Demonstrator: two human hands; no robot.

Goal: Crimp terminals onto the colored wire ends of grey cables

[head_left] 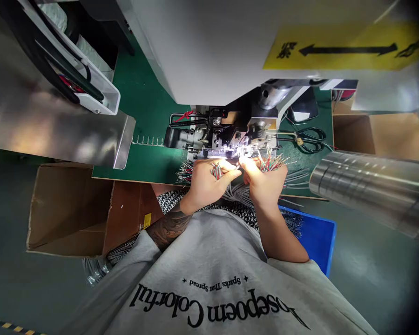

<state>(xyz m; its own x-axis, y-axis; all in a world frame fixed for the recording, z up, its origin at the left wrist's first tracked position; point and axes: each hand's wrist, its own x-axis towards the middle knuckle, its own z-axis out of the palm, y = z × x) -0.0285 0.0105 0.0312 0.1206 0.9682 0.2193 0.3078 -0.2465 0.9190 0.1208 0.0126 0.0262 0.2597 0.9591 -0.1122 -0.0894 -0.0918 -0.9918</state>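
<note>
My left hand [209, 182] is closed round a bundle of thin wires with red, green and white ends [184, 173], its thumb and index finger pinched together. Close beside it, my right hand [266, 182] is closed round another bundle of multicoloured wires [273, 163]. The fingertips of both hands nearly meet at the brightly lit front of a machine [242, 148]. Grey cables [239, 193] hang between and below the hands. What exactly lies between the fingertips is too small to make out.
A green table [143, 167] bears the machine. A strip of terminals [148, 141] enters from the left. Cardboard boxes [70, 209] stand at the left, a blue bin [321, 237] at the lower right. A metal cylinder [370, 186] juts in from the right.
</note>
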